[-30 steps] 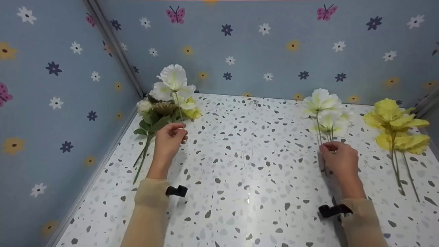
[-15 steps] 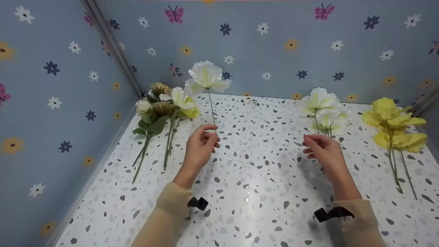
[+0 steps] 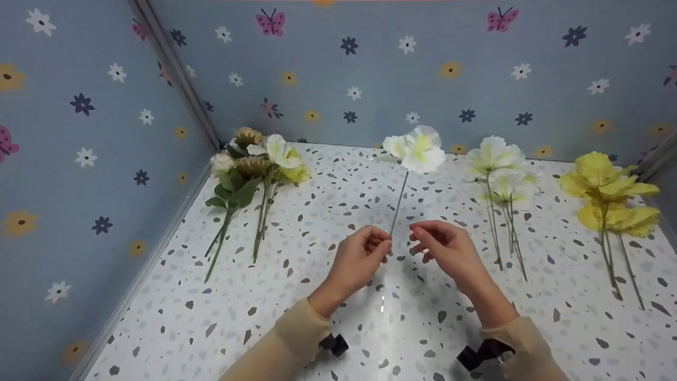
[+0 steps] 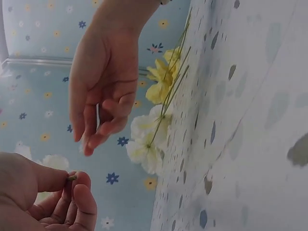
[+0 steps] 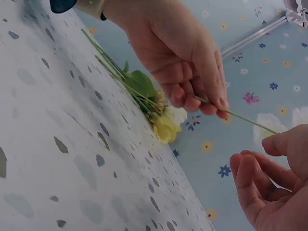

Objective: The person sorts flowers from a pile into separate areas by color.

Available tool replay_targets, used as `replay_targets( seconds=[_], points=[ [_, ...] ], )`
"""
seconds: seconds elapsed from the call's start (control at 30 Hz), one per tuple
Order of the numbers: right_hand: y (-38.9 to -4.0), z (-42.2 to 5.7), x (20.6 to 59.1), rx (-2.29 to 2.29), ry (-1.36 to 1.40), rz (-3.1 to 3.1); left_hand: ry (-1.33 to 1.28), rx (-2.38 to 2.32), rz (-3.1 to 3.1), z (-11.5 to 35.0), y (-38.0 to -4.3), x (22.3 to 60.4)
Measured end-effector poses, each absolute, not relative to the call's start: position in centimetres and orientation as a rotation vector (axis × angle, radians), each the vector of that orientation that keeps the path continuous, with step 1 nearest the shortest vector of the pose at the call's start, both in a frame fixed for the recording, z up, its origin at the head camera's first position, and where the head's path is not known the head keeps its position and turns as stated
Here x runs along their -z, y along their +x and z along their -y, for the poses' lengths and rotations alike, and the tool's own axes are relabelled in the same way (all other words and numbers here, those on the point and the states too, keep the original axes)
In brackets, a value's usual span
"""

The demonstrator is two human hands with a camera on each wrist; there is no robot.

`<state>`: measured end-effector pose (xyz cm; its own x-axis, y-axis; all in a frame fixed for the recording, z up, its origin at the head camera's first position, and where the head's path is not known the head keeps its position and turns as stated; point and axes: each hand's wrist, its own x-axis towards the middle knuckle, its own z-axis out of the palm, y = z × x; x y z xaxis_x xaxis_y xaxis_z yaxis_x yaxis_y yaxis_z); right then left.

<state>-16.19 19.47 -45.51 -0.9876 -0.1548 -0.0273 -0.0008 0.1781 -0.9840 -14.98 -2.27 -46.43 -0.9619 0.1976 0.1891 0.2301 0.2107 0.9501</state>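
My left hand pinches the thin green stem of a white artificial flower near its lower end. The bloom, with yellow-green streaks, leans away toward the back wall, raised over the table. In the left wrist view the cut stem end pokes out between thumb and fingers. My right hand hovers just right of that stem, fingers loosely bent and holding nothing. From the right wrist view, the stem runs from the left hand toward the right thumb, with a gap between right thumb and fingers.
At the back left lie mixed flowers with leafy stems. Several white flowers lie right of my right hand, and yellow flowers farther right. A patterned blue wall closes off the speckled table behind and at left.
My left hand has carried the white flower from the left bunch rightward to the middle, its bloom tipping right. My right hand has left the white flowers at right and moved left toward it.
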Motion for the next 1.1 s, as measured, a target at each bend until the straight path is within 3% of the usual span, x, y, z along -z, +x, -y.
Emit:
replay_targets(
  seconds=[0.33, 1.1],
  points=[
    [-15.5, -18.2, 45.4, 2.028, -0.309, -2.284, -0.56, 1.921, 2.483, 0.7, -13.6, 46.8],
    [-15.4, -19.2, 44.6, 2.134, -0.305, -2.166, -0.622, 1.88, 2.558, 0.7, -13.8, 47.2]
  ],
)
